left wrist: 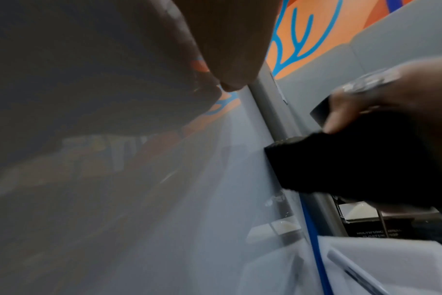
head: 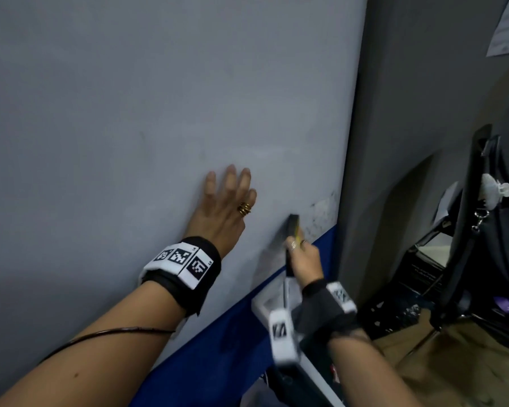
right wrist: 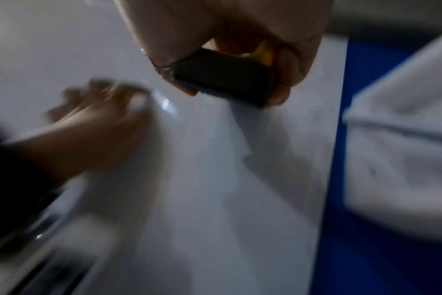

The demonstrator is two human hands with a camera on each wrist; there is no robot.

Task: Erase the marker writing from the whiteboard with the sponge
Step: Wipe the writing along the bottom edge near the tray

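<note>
One sponge (head: 293,230) — half-hidden, blurred.

Dim, flat light; heavy motion blur, wide-angle bowing at edges.

Left hand (head: 227,207): fingers straight, spread, palm laid flat.
Right hand (head: 304,259): fingers curled, gripping.
</note>
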